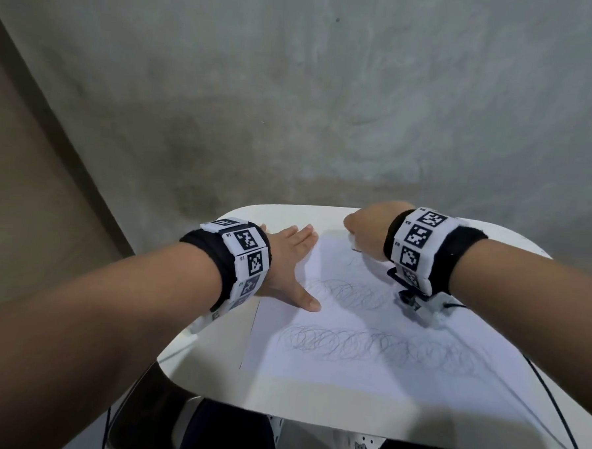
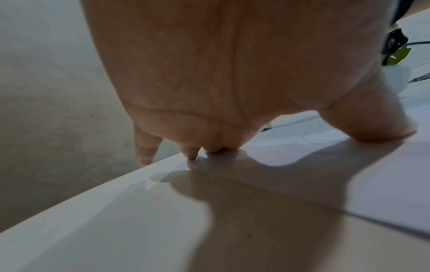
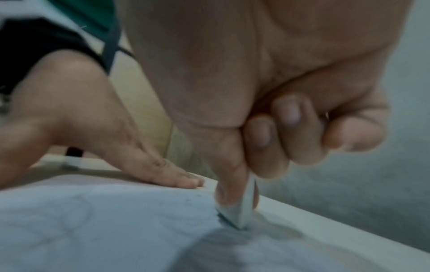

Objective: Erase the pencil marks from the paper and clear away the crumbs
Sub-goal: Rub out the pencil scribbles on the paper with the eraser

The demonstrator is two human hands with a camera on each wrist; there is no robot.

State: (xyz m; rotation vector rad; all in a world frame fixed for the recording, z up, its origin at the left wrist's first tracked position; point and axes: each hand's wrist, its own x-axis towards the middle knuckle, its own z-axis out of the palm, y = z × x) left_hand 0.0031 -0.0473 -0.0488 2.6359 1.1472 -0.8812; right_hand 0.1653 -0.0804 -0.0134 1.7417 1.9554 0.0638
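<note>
A white sheet of paper (image 1: 368,324) lies on the white table (image 1: 211,367), with looping pencil scribbles (image 1: 377,347) across its near and middle parts. My left hand (image 1: 287,258) lies flat, fingers spread, pressing the paper's far-left corner; its fingertips (image 2: 210,150) touch the sheet near the table edge. My right hand (image 1: 366,233) is curled at the paper's far edge and pinches a small white eraser (image 3: 241,209), whose tip presses on the paper. Dark crumbs (image 3: 197,195) lie on the sheet next to the eraser. In the head view the fist hides most of the eraser.
The table's far edge (image 3: 325,222) runs just beyond the eraser, with a grey concrete floor (image 1: 294,104) beyond it. Black cables (image 1: 552,402) trail off the right side of the table. Dark legs of a seat (image 1: 228,433) show under the near edge.
</note>
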